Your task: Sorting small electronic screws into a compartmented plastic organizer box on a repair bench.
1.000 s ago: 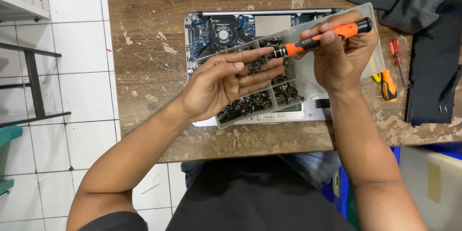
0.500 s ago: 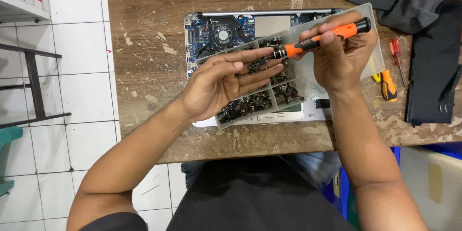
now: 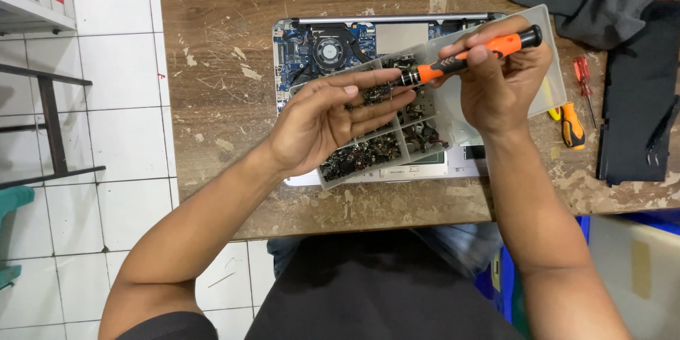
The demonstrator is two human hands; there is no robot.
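at frame centre, the left hand [image 3: 322,124] lies spread over the parts tray [image 3: 549,78]; the right hand [image 3: 499,81] pinches an orange screwdriver [image 3: 471,57].

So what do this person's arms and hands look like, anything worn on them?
Both arms are bare from above the elbow down. The left hand and right hand wear no gloves, and no rings or watch show. A dark short sleeve edges the left upper arm.

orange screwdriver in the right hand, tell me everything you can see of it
The screwdriver has an orange handle with black grip sections and a black end cap. It lies nearly level, cap up-right, tip pointing left over the clear compartment box of small dark parts. The right hand pinches it; the left hand's fingers reach its tip.
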